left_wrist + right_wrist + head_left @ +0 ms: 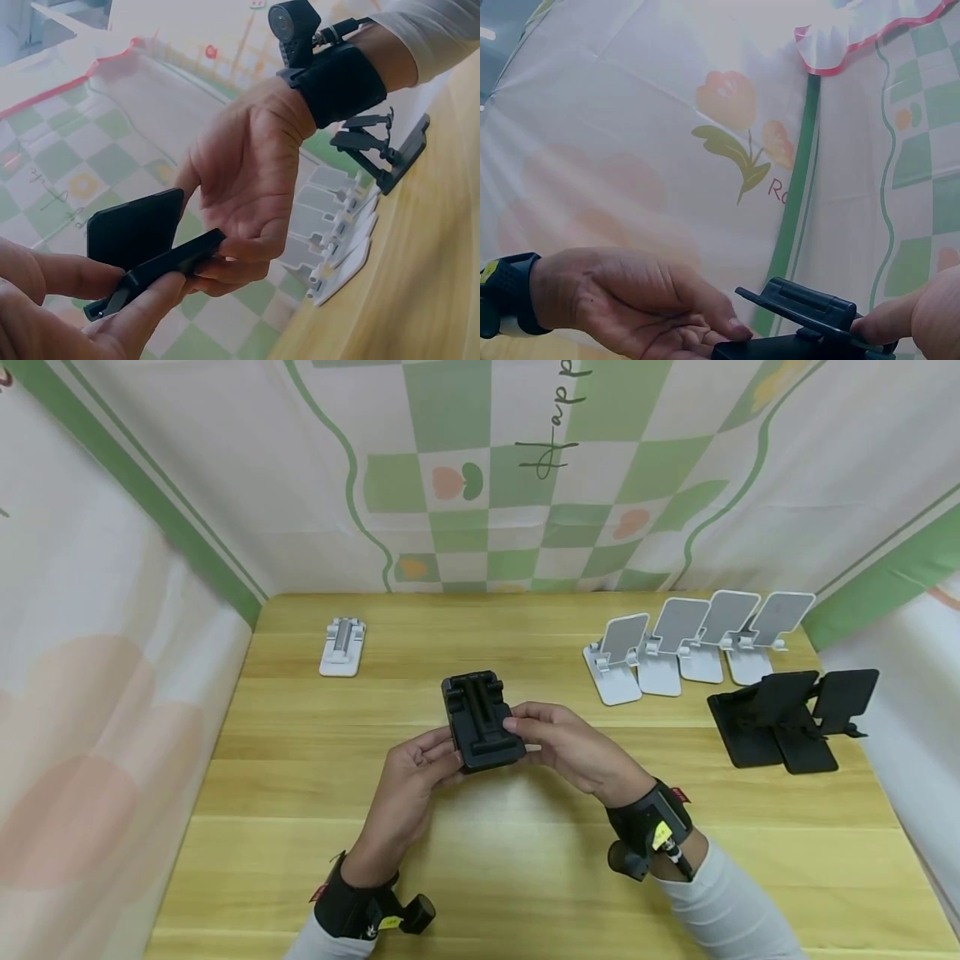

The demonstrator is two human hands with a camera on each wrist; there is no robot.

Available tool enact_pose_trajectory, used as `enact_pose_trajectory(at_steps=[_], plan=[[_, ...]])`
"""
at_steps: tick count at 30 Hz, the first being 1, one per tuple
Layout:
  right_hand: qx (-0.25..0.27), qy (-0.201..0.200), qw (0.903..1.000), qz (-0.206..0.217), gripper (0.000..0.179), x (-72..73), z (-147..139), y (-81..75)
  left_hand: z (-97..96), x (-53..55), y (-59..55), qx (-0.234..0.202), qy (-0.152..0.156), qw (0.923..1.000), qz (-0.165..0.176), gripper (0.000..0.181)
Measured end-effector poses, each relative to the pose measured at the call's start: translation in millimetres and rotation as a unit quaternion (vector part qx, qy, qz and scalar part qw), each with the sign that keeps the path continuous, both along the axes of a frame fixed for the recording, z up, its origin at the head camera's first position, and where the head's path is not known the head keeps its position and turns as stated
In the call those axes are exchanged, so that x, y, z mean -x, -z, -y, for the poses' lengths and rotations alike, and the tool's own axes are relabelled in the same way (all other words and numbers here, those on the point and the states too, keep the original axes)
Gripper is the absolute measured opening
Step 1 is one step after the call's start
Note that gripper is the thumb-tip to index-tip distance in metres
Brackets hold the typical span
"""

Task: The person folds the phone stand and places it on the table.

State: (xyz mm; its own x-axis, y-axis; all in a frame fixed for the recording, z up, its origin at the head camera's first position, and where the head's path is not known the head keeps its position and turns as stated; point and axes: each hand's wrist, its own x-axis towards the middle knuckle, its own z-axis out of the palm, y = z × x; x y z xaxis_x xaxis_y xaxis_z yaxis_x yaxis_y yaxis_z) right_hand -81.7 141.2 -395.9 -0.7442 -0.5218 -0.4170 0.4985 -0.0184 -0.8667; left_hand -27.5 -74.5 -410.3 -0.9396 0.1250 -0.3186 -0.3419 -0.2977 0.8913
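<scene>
Both hands hold a black foldable phone stand (482, 718) above the middle of the wooden table. My left hand (411, 785) grips its lower left side between thumb and fingers. At its right edge, my right hand (573, 747) pinches it, thumb on the upper face and fingers beneath. From the left wrist view, the stand's back plate (139, 229) rises at an angle from its base (169, 262). The right wrist view also has the upper plate (799, 311) tilted away from the base, with the right thumb (889, 319) against it.
A folded white phone stand (342, 647) lies at the table's back left. Several unfolded white phone stands (660, 672) line the back right. Two unfolded black phone stands (806, 747) are in front of them, near the right edge. A checkered curtain (525, 527) hangs behind the table (300, 827).
</scene>
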Motion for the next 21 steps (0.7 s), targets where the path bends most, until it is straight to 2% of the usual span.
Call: enact_pose_trajectory(at_steps=[3,7,16,21], plan=[[-0.004,-0.001,1.0000,-0.003,0.046,0.0,-0.1,-0.3,1.3,0.5,-3.1,-0.027,0.003,0.9996,0.008,0.034],[-0.010,-0.003,0.9999,-0.009,0.047,-0.8,-0.4,-1.0,2.6,1.3,-4.1,-0.050,0.007,0.9987,0.010,0.038],[-0.018,-0.006,0.9997,-0.017,0.044,-3.2,-1.5,-0.3,1.1,2.5,-3.7,-0.030,0.006,0.9990,0.034,0.046],[-0.020,-0.007,0.9996,-0.016,0.043,-2.8,-1.7,1.2,0.2,3.0,-3.6,-0.017,0.006,0.9993,0.032,0.046]])
